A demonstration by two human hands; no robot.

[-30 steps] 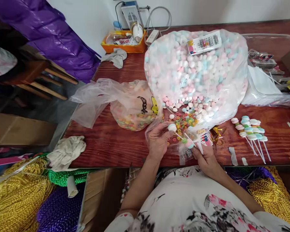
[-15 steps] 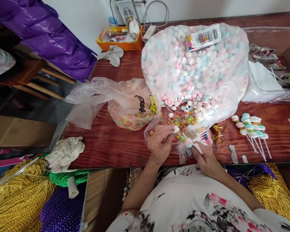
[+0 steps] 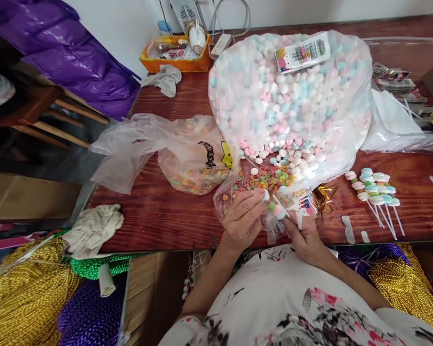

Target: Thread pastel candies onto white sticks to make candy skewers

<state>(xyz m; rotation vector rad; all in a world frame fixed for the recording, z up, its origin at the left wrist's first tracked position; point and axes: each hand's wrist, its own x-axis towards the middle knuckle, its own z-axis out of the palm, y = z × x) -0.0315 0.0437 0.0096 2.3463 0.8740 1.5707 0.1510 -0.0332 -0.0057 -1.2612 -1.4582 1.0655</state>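
Note:
My left hand (image 3: 242, 216) pinches a pale blue-and-white marshmallow candy (image 3: 265, 194) at its fingertips. Just to the right, my right hand (image 3: 305, 238) is closed on a white stick (image 3: 280, 203) threaded with pink, blue and green candies, its bare tip pointing up and left towards the left hand. Beyond both hands, small ring-shaped candies (image 3: 269, 178) and loose pastel marshmallow candies (image 3: 288, 153) spill at the mouths of two clear bags. Several filled candy sticks (image 3: 377, 190) lie together on the table to the right.
A large bag of marshmallow candies (image 3: 288, 101) fills the table's middle, a smaller bag (image 3: 187, 158) to its left. At the right back stands a clear plastic bin (image 3: 397, 144); an orange box (image 3: 198, 65) is at the back left. Crumpled cloths (image 3: 94, 228) lie on the left.
My left hand has rolled over, so its back and fingers now face the camera, and the marshmallow candy has shifted slightly right. The right hand has barely moved.

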